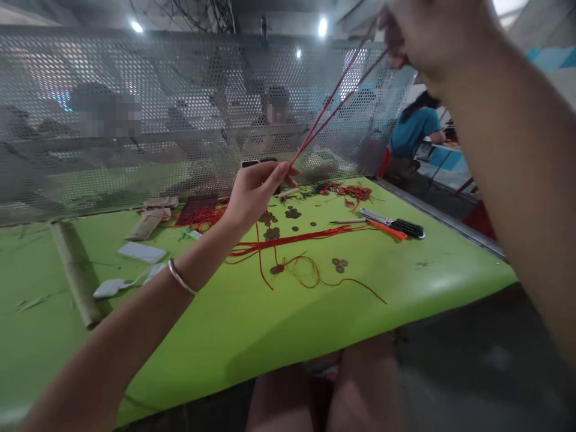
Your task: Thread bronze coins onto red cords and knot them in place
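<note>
Between my hands a red cord point(327, 108) is stretched taut in two strands that meet at the lower end. My left hand point(258, 189) pinches that lower end over the table. High at the upper right, my right hand point(427, 39) is closed on the upper ends, its fingertips partly blurred. Below my left hand, red strands hang down to a round coin point(276, 269) on the table. A bundle of red cords point(297, 239) lies across the table behind it. Loose coins point(339, 264) rest to the right, near a thin curled cord point(315, 279).
On the green table point(306, 336) lie a black-handled tool point(407, 228), an orange pen-like item point(389, 230), a tube point(76, 273), a white card point(141, 252) and a red cord pile point(357, 193). A perforated metal screen point(189, 72) stands behind. A person in blue point(416, 132) sits at right.
</note>
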Demonstrator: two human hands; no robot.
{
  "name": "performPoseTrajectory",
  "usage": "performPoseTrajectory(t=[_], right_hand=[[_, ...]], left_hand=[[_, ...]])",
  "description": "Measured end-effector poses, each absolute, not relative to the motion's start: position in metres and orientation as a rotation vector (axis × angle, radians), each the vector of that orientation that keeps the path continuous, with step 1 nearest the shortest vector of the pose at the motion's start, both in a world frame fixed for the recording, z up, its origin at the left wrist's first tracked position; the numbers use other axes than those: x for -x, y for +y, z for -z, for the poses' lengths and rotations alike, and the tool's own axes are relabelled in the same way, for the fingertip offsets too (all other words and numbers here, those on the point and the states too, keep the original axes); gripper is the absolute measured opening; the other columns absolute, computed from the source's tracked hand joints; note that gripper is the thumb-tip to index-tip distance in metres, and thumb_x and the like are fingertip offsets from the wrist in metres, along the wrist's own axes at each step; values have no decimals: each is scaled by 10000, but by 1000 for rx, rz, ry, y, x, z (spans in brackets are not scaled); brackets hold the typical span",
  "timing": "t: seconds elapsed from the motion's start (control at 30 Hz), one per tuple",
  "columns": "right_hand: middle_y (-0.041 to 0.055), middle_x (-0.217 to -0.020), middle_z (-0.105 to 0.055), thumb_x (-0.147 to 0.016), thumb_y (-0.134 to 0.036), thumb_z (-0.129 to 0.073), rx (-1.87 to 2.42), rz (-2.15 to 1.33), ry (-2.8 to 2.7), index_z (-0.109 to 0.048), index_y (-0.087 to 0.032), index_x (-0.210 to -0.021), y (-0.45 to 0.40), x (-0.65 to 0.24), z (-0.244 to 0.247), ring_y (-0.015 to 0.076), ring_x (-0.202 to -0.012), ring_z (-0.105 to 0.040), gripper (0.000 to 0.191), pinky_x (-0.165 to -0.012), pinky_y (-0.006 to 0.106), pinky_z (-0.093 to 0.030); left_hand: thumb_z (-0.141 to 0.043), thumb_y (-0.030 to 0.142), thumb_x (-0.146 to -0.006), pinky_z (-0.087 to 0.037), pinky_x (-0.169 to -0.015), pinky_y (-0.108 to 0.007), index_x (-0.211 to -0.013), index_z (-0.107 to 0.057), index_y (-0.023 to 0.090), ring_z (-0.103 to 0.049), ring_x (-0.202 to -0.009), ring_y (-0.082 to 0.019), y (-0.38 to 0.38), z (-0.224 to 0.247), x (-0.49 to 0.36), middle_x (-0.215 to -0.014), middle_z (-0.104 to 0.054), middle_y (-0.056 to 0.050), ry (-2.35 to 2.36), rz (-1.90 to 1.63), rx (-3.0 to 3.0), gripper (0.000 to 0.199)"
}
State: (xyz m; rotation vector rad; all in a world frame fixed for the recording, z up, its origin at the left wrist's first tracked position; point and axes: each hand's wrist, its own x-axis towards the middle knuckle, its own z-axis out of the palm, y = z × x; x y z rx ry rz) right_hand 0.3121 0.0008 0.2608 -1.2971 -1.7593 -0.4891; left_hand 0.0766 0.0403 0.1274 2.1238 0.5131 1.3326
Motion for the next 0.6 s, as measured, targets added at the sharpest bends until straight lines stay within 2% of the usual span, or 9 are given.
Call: performPoseTrajectory(t=[0.07,0.17,0.3,0.4,0.5,0.6], right_hand=[[65,-717,-533,-807,-579,-313,1350,383,-1790,-580,129,-1023,-9,-324,-242,79,-714,-556,787,-538,244,-282],[-8,-594,-473,-772,-664,-363,1578,430,-1835,-662,32,-919,-10,-357,-213,-4,-548,-379,771,-522,244,-235],[-18,-570,-503,-796,-663,-395,1719,398,-1928,-679,-44,-792,-17,-392,-169,18,-526,-370,682,-540,232,-265],[-27,-526,-511,-806,-637,-455,1807,325,-1954,-659,-116,-726,-32,-404,-144,39,-483,-374,565,-520,233,-283],[-13,-546,-534,-774,-662,-448,1815,255,-1867,-622,-118,-699,-45,-412,-131,43,-491,-408,575,-522,229,-305],[7,-546,-509,-767,-653,-401,1737,173,-1755,-566,-102,-673,-53,-420,-125,40,-525,-432,583,-555,234,-327]], left_hand=[[-532,420,-871,-380,-498,-187,-825,-714,143,-551,-583,-86,42,-121,-66,-709,-694,-49,578,-1318,-2206,335],[-546,390,-863,-299,-431,-193,-850,-722,143,-447,-467,-63,43,-112,-54,-648,-677,-35,703,-1180,-2315,304],[-542,367,-859,-349,-468,-192,-879,-716,140,-471,-478,-74,42,-96,-53,-575,-626,-19,734,-959,-2333,286],[-538,337,-852,-385,-502,-195,-844,-708,144,-506,-516,-82,39,-86,-60,-610,-632,-22,729,-813,-2355,257],[-535,314,-845,-393,-523,-195,-820,-704,145,-527,-570,-90,33,-92,-64,-716,-673,-43,710,-786,-2401,241],[-525,328,-848,-351,-481,-196,-816,-705,149,-477,-509,-80,24,-118,-60,-673,-655,-32,713,-884,-2432,257]])
